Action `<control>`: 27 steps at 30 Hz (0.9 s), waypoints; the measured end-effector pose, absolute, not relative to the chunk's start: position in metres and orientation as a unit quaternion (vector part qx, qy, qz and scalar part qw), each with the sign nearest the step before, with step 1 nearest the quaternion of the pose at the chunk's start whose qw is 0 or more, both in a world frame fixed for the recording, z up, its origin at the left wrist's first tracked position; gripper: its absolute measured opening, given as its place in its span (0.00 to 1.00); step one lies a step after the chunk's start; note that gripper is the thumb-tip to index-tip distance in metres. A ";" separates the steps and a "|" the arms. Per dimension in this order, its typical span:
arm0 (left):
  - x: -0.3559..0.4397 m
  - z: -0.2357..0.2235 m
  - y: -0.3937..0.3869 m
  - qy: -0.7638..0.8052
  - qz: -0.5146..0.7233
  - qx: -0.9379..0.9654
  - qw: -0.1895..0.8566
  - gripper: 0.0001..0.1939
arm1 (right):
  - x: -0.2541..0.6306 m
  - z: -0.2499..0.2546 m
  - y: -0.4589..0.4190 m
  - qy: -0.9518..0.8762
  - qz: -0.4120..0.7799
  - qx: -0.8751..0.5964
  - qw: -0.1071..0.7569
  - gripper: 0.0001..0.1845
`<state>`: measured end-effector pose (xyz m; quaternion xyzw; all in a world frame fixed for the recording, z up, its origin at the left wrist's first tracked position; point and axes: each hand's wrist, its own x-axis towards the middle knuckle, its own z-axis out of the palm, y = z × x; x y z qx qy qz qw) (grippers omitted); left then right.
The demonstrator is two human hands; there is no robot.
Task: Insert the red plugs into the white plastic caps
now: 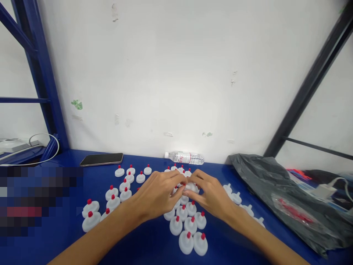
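Note:
My left hand [158,193] and my right hand [211,195] meet over the middle of the blue table [154,246], fingers curled together around one white cap [191,187]. My left fingertips pinch at its top. Many white caps with red tips [190,224] stand in rows under and around both hands. A few white caps without red tips [234,197] lie just right of my right hand.
A phone [101,159] lies at the back left, a clear water bottle [185,157] on its side against the wall. A grey plastic bag [284,198] with red pieces covers the right side. Blue shelf posts stand at left, a dark post at right.

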<state>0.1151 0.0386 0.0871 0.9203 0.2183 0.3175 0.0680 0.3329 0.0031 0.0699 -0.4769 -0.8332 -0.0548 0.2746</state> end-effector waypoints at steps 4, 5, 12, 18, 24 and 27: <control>0.116 0.086 0.040 0.217 0.333 0.913 0.093 0.08 | 0.334 0.069 0.004 -0.833 -0.059 -0.471 0.286 0.15; 0.116 0.086 0.041 0.217 0.338 0.910 0.101 0.08 | 0.335 0.069 0.004 -0.830 -0.056 -0.472 0.291 0.16; 0.118 0.089 0.040 0.232 0.361 0.890 0.157 0.05 | 0.337 0.070 0.004 -0.812 -0.056 -0.486 0.319 0.19; 0.121 0.086 0.040 0.246 0.367 0.880 0.173 0.05 | 0.338 0.067 0.003 -0.823 -0.011 -0.467 0.325 0.20; 0.121 0.083 0.043 0.256 0.361 0.888 0.127 0.06 | 0.336 0.066 0.001 -0.812 0.020 -0.483 0.327 0.19; 0.120 0.083 0.046 0.259 0.358 0.893 0.089 0.08 | 0.335 0.067 0.000 -0.815 0.016 -0.475 0.331 0.21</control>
